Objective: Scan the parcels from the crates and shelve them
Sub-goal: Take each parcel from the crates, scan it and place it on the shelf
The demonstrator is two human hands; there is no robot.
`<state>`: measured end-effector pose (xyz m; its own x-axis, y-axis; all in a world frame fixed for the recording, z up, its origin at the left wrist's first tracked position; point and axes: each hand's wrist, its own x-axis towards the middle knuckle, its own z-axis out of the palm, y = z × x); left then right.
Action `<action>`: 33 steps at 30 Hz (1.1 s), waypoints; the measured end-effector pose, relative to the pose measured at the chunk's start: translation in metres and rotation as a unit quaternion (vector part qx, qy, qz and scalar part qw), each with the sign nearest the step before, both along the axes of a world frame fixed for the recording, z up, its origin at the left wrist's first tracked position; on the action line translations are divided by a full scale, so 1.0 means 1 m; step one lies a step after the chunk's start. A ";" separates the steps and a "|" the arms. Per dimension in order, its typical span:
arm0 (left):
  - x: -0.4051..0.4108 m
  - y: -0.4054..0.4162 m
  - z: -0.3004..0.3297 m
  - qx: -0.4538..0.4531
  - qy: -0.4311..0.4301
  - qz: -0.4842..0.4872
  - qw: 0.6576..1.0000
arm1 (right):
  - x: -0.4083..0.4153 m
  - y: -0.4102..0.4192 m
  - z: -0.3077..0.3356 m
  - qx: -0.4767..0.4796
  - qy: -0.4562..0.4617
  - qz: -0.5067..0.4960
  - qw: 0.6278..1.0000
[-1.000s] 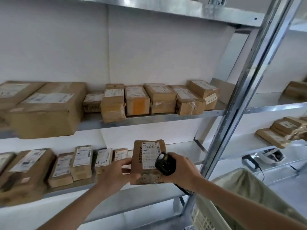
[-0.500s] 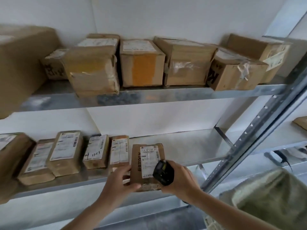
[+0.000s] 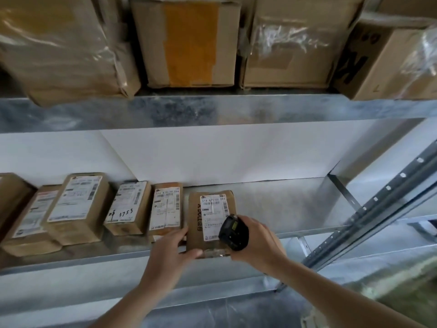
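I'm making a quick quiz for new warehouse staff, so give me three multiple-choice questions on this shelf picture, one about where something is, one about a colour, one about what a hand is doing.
1. Where is the parcel that both hands are on?
A. right end of the lower shelf's row
B. on the upper shelf
C. in a crate

2. What colour is the wide tape on the upper-shelf box?
A. blue
B. orange
C. green

3. What does the right hand hold?
A. nothing
B. a marker pen
C. a black scanner

Answers: 1 A, it sits right of the other labelled parcels on the lower shelf. 2 B, an orange strip runs down its front. 3 C, the fingers wrap the scanner beside the parcel's label while the left hand grips the parcel's left edge.
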<state>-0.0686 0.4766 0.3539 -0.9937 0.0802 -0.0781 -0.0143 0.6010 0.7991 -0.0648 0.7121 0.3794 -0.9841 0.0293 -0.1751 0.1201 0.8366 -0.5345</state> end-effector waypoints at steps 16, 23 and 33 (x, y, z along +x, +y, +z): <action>-0.028 0.021 0.021 -0.063 0.005 0.058 0.996 | -0.054 0.009 -0.005 -0.009 0.022 0.017 1.000; -0.025 0.027 0.033 -0.118 0.019 0.043 0.992 | -0.057 0.010 -0.003 -0.008 0.018 0.026 0.999; -0.015 -0.013 0.079 -0.072 0.066 0.046 0.994 | -0.044 -0.007 0.051 0.001 0.048 0.071 0.996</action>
